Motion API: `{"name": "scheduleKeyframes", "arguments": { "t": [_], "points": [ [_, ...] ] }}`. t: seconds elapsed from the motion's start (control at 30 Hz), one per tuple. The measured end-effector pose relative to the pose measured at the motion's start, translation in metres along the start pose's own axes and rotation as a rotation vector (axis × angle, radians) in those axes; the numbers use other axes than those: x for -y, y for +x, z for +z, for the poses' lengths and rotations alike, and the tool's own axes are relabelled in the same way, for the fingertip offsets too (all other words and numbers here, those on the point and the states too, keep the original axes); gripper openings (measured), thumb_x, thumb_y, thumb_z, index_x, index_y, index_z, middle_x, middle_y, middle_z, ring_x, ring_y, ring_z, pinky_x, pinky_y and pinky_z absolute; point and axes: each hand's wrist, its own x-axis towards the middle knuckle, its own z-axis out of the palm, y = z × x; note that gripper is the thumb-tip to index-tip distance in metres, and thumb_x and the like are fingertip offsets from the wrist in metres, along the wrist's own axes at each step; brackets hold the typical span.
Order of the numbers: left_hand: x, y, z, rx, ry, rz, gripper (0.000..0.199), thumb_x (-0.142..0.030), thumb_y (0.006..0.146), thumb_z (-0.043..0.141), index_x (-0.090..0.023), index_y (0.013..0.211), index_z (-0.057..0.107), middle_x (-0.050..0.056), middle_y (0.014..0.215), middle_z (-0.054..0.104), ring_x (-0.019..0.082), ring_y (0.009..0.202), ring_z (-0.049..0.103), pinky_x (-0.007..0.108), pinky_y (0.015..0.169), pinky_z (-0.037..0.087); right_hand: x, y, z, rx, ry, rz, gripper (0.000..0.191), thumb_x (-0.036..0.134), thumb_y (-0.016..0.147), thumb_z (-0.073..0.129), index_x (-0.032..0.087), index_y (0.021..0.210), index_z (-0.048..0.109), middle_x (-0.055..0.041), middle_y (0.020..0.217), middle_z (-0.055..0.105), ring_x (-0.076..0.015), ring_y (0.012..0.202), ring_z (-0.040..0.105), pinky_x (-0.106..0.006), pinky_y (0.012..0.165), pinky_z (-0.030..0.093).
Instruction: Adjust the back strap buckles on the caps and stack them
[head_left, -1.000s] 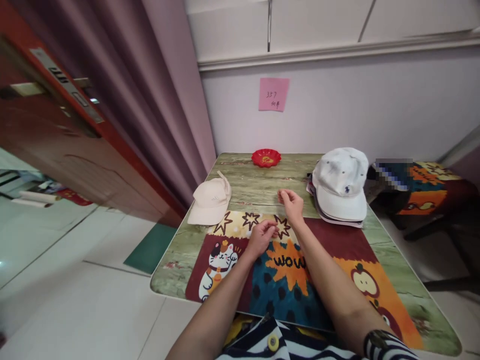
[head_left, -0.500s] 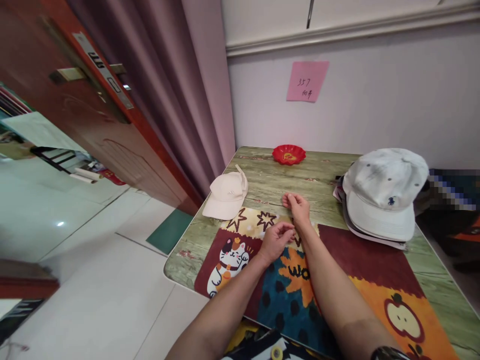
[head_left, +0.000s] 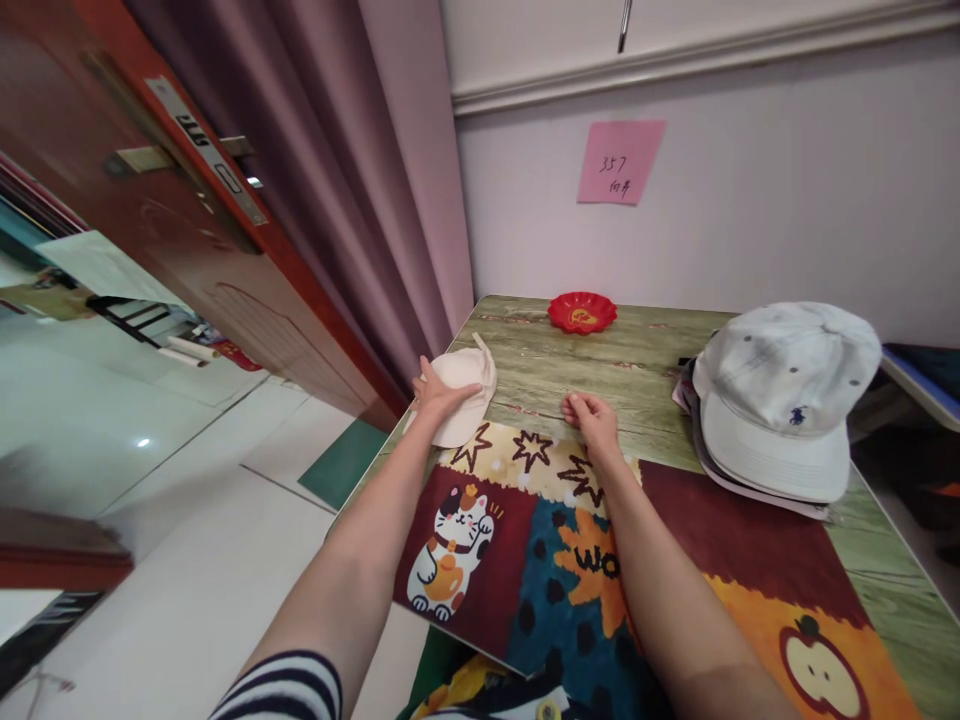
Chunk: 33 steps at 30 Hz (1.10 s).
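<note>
A cream baseball cap lies at the left edge of the table, its strap toward the back. Over its crown and brim my left hand reaches with thumb and fingers spread; whether it presses on the cloth I cannot tell. My right hand hovers above the table's middle, fingers curled in toward the thumb, and anything inside them is hidden. Under my forearms is a colourful mat with a cat, stars and an apple. On the right, a white cap with a small dark blue emblem tops a stack of caps.
A red scalloped dish sits near the back of the wood-patterned table. A pink note is stuck to the wall. Left of the table are a purple curtain and an open brown door.
My left hand has moved from beside my right wrist leftward to the cream cap, and its fingers have spread. My right hand stays almost where it was. The view has shifted slightly.
</note>
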Motion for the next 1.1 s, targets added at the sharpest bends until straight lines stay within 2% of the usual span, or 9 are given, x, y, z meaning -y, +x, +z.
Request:
{"name": "scheduleKeyframes", "arguments": {
  "t": [0.2, 0.4, 0.53, 0.6, 0.63, 0.77, 0.9, 1.0, 1.1],
  "points": [
    [0.004, -0.009, 0.009, -0.041, -0.021, 0.132, 0.119, -0.044, 0.058, 0.089, -0.021, 0.155, 0.025, 0.022, 0.149, 0.048, 0.038, 0.138, 0.048, 0.049, 0.111, 0.04, 0.004, -0.002, 0.001, 0.009, 0.017, 0.007, 0.048, 0.061, 0.067, 0.079, 0.017, 0.084, 0.071, -0.0047, 0.08, 0.074, -0.0159, 0.068, 0.067, -0.029, 0.066, 0.056],
    [-0.022, -0.055, 0.008, -0.168, -0.194, 0.52, 0.12, -0.034, 0.058, 0.091, -0.023, 0.157, 0.024, 0.015, 0.161, 0.037, 0.035, 0.147, 0.038, 0.046, 0.121, 0.031, 0.028, -0.013, 0.008, 0.187, 0.081, 0.154, 0.048, 0.062, 0.072, 0.078, 0.02, 0.094, 0.072, -0.0092, 0.097, 0.077, -0.02, 0.085, 0.074, -0.03, 0.074, 0.06],
    [-0.042, -0.087, 0.011, -0.15, -0.334, 0.841, 0.13, -0.05, 0.057, 0.091, -0.025, 0.16, 0.016, 0.017, 0.162, 0.032, 0.038, 0.147, 0.035, 0.052, 0.122, 0.03, 0.058, -0.018, 0.009, 0.374, 0.161, 0.318, 0.068, 0.083, 0.082, 0.051, 0.021, 0.101, 0.07, -0.0123, 0.103, 0.077, -0.0254, 0.092, 0.075, -0.035, 0.073, 0.061],
    [-0.049, -0.097, 0.015, -0.162, -0.372, 0.973, 0.133, -0.06, 0.057, 0.089, -0.026, 0.161, 0.012, 0.019, 0.161, 0.031, 0.039, 0.147, 0.034, 0.055, 0.122, 0.03, 0.075, -0.019, 0.006, 0.434, 0.223, 0.251, 0.072, 0.085, 0.084, 0.043, 0.021, 0.104, 0.07, -0.0117, 0.102, 0.077, -0.0276, 0.095, 0.074, -0.037, 0.07, 0.06],
    [-0.052, -0.1, 0.018, -0.19, -0.39, 1.023, 0.135, -0.063, 0.058, 0.088, -0.025, 0.161, 0.01, 0.02, 0.16, 0.03, 0.04, 0.147, 0.034, 0.056, 0.121, 0.029, 0.083, -0.019, 0.004, 0.407, 0.259, 0.169, 0.066, 0.081, 0.084, 0.049, 0.022, 0.106, 0.069, -0.01, 0.104, 0.077, -0.0275, 0.097, 0.073, -0.036, 0.069, 0.059],
    [-0.056, -0.1, 0.035, -0.349, -0.425, 1.203, 0.132, -0.063, 0.06, 0.086, -0.024, 0.159, 0.008, 0.024, 0.158, 0.028, 0.041, 0.149, 0.03, 0.059, 0.122, 0.026, 0.111, -0.02, -0.013, 0.142, 0.371, -0.215, 0.042, 0.043, 0.069, 0.083, 0.027, 0.104, 0.068, -0.0022, 0.109, 0.075, -0.0214, 0.101, 0.07, -0.03, 0.079, 0.058],
    [-0.036, -0.102, 0.057, -0.407, -0.33, 1.211, 0.102, -0.05, 0.075, 0.081, -0.025, 0.153, 0.02, 0.025, 0.154, 0.033, 0.038, 0.149, 0.033, 0.063, 0.121, 0.023, 0.128, -0.023, -0.036, 0.15, 0.242, -0.371, 0.041, 0.033, 0.063, 0.087, 0.026, 0.1, 0.07, -0.0001, 0.093, 0.072, -0.0178, 0.086, 0.069, -0.031, 0.08, 0.057],
    [-0.008, -0.113, 0.069, -0.317, -0.232, 1.113, 0.074, -0.033, 0.086, 0.068, -0.022, 0.149, 0.031, 0.023, 0.146, 0.047, 0.035, 0.146, 0.039, 0.065, 0.122, 0.02, 0.136, -0.027, -0.049, 0.309, 0.084, -0.339, 0.04, 0.032, 0.061, 0.091, 0.023, 0.095, 0.073, 0.0009, 0.079, 0.069, -0.0151, 0.072, 0.066, -0.028, 0.07, 0.055],
    [0.015, -0.129, 0.066, -0.215, -0.134, 1.103, 0.066, -0.018, 0.087, 0.056, -0.02, 0.15, 0.034, 0.02, 0.14, 0.055, 0.033, 0.141, 0.046, 0.064, 0.123, 0.018, 0.144, -0.034, -0.055, 0.483, -0.058, -0.25, 0.04, 0.035, 0.062, 0.092, 0.021, 0.096, 0.076, -0.0008, 0.079, 0.072, -0.0151, 0.07, 0.066, -0.027, 0.067, 0.055]
  ]
}}
